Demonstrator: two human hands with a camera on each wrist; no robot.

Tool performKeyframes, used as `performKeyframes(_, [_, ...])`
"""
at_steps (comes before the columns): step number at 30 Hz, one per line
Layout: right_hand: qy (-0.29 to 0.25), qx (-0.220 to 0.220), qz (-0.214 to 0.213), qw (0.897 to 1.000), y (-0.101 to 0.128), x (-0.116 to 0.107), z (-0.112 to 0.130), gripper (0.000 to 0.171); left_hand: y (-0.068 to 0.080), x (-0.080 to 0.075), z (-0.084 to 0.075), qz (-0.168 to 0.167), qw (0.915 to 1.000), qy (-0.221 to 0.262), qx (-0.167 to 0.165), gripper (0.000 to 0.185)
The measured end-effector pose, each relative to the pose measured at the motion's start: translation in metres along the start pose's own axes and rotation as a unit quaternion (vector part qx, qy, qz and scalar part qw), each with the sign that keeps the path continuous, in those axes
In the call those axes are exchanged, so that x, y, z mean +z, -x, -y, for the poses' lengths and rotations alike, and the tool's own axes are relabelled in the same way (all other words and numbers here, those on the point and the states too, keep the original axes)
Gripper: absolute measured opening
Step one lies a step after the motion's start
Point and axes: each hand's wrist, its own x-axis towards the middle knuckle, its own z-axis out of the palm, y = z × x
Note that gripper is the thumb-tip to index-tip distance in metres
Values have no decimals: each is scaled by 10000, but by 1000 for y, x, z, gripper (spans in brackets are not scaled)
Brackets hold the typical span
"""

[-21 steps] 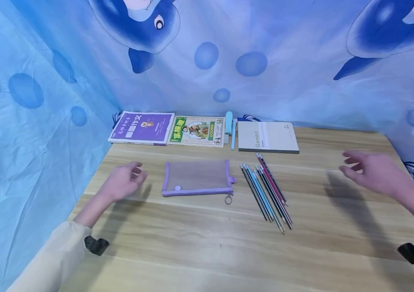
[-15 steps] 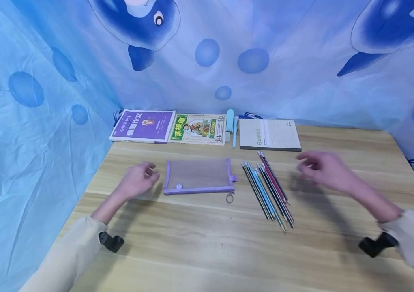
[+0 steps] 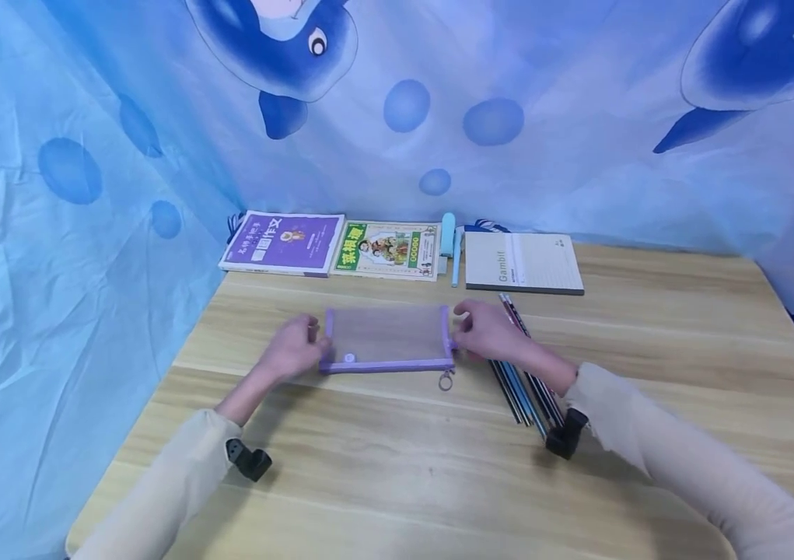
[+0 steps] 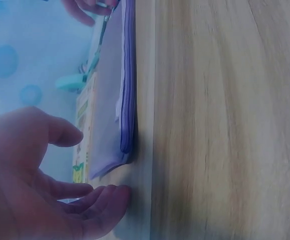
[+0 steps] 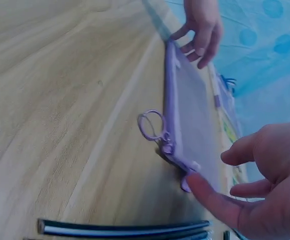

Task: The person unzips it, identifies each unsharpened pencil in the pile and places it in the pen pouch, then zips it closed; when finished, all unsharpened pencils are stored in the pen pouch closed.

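Both hands, the left hand (image 3: 295, 348) at 9 o'clock and the right hand (image 3: 491, 330) at 3 o'clock, flank a purple-edged pouch (image 3: 390, 334) lying flat on the wooden tabletop (image 3: 383, 474); in each, thumb and fingers stand apart with nothing gripped between them; whether either hand touches the pouch cannot be told, though one right digit overlaps its purple tab (image 5: 186, 185) in the right wrist view. Clock positions are read about the pouch, head view: at 4 o'clock, a metal ring (image 5: 140, 126) hangs from its corner; farther out toward 4, dark and blue pencils (image 3: 524, 398), partly hidden by the right forearm; between 10 and 11, a purple book (image 3: 292, 243); at 12, a green-and-cream booklet (image 3: 390, 250); at 1, a turquoise object (image 3: 448, 235) beside a light-blue pen (image 3: 456, 260); at 2, a pale notebook (image 3: 540, 260); beyond, blue dolphin-print cloth (image 3: 578, 179).
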Motion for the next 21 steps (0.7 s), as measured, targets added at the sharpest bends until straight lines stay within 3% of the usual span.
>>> performKeyframes(6, [620, -37, -152, 9980, -11, 13, 4, 70, -1, 2, -4, 104, 9998, 174, -47, 57])
performKeyframes(10, [738, -19, -261, 9969, -14, 18, 5, 75, 1, 5, -7, 96, 9994, 309, -107, 49])
performKeyframes(18, [293, 270, -40, 9992, -18, 25, 5, 75, 3, 9, -9, -28, 9999, 101, 9, 39])
performKeyframes(21, [-161, 338, 21, 9993, -19, 25, 3, 78, 3, 9, -8, -38, 10000, 79, -18, 47])
